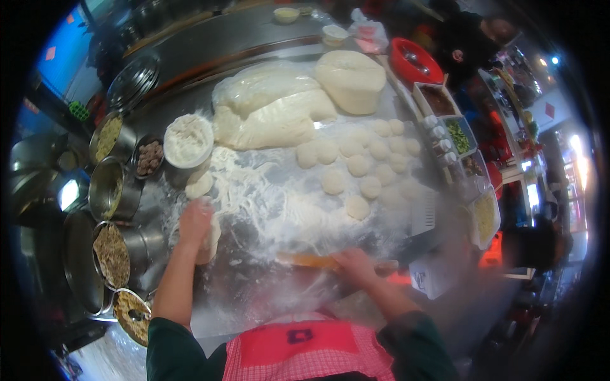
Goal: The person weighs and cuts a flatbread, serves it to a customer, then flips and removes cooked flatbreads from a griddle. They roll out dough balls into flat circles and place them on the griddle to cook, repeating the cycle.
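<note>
My right hand [356,266] grips a wooden rolling pin [310,260] near the front edge of a floured metal worktop [248,228]. On the left, my left hand [196,219] reaches down at a dough piece [199,185] just beyond its fingertips. A longer strip of dough [209,243] lies beside that hand, partly hidden by it and the wrist. Whether the fingers hold any dough cannot be made out. Flattened dough rounds [357,165] are spread over the right half of the worktop, several of them floury.
A white bowl of flour [188,140] stands beyond my left hand. Large dough masses [276,109], partly under plastic, fill the back. Metal pots of fillings [112,255] line the left; tubs of chopped food [458,135] and a red basin [415,62] line the right. A person [464,43] is at far right.
</note>
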A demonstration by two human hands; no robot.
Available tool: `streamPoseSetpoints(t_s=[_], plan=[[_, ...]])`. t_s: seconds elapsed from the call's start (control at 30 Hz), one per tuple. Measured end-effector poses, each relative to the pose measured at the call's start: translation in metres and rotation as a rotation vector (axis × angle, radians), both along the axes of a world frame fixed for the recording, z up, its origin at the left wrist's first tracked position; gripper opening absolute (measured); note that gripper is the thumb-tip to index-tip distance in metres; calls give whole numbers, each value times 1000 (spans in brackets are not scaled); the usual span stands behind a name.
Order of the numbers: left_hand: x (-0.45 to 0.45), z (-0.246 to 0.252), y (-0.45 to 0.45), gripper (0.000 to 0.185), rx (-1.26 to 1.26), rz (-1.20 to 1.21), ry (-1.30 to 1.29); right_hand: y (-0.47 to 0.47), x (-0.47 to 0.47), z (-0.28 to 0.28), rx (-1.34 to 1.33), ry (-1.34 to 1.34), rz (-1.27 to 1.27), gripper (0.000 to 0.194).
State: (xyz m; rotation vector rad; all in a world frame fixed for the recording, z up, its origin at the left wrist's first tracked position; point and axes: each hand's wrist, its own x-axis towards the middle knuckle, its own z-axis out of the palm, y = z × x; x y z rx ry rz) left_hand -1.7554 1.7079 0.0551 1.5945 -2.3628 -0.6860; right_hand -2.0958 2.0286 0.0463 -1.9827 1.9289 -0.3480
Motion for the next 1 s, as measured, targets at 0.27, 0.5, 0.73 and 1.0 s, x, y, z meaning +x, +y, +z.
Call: streamPoseSetpoints(t_s=[0.27,0.5,0.73,1.0], plan=[[-254,-40,42,40,21,-421,261,1,7,-1,-13,26,22,34],[-324,-40,41,40,91,-340,29,3,4,1,-218,13,54,34],[-322,-48,59,28,189,-351,99,-1,1,-12,-270,-58,5,24],[-221,-18,99,52,642,-168,535,0,-8,-19,-139,-111,41,30]])
